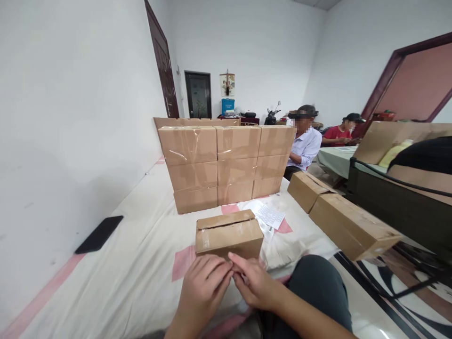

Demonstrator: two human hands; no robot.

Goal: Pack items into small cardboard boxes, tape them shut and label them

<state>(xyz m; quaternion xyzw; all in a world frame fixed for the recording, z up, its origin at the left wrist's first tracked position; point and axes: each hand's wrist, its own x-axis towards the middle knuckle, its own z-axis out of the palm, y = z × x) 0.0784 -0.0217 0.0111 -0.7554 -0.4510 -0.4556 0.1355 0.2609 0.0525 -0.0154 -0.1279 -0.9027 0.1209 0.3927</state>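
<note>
A small taped cardboard box (pixel 229 233) sits on the white and pink sheet (pixel 141 254) right in front of me. My left hand (pixel 203 285) and my right hand (pixel 253 282) meet just below the box's near edge, fingertips touching each other. The fingers of both are curled together as in a pinch; anything between them is too small to make out. My dark-trousered knee (pixel 318 282) lies to the right of the hands.
A stack of several taped boxes (pixel 226 162) stands behind the small box. Two longer boxes (pixel 339 212) lie at the right. Printed labels (pixel 269 216) lie on the sheet. A black phone (pixel 99 234) rests by the left wall. Two people sit at a table (pixel 335 160) in the back.
</note>
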